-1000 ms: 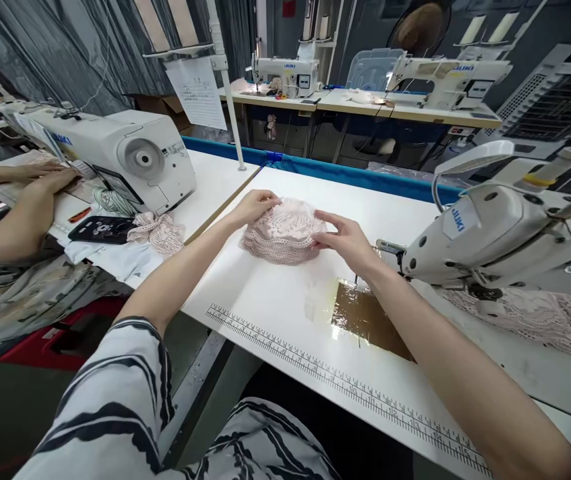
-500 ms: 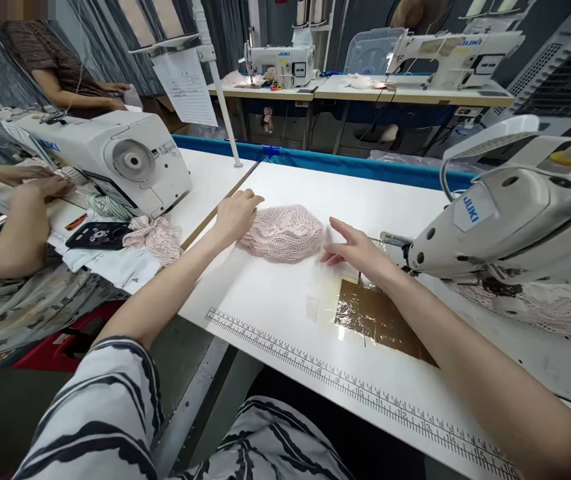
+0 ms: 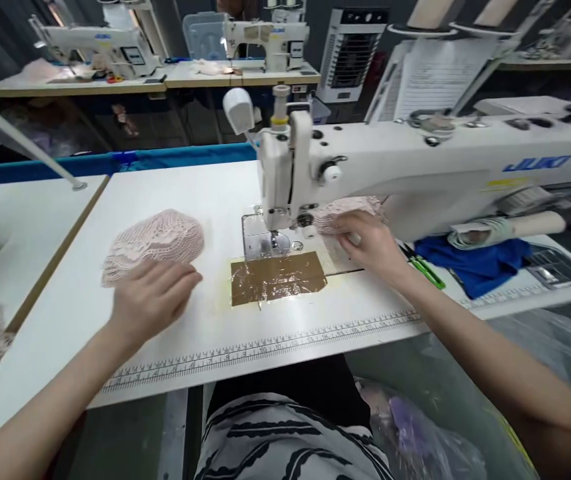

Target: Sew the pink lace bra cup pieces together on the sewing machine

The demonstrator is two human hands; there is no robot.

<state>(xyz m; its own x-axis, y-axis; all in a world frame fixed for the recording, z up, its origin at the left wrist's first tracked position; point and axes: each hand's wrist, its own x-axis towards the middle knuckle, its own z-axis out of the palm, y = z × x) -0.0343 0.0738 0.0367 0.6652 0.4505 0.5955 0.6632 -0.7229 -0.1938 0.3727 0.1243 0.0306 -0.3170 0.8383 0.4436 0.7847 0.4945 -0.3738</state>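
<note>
On the left, a pink lace piece [image 3: 165, 235] lies on the white desk [image 3: 222, 190], the left hand [image 3: 150, 297] loosely curved by its near edge, grip hidden from me. Past the sewing machine's needle [image 3: 274, 239], the right hand [image 3: 372, 245] reaches more pink lace [image 3: 352, 205]; whether it's pinching, I can't tell.

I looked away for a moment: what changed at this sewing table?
The right hand came off the pink lace piece and moved right, to more lace under the sewing machine; whether it grips is unclear. The left hand moved from the piece's left end to its near edge. The view swung right. The piece lies about where it was.
</note>
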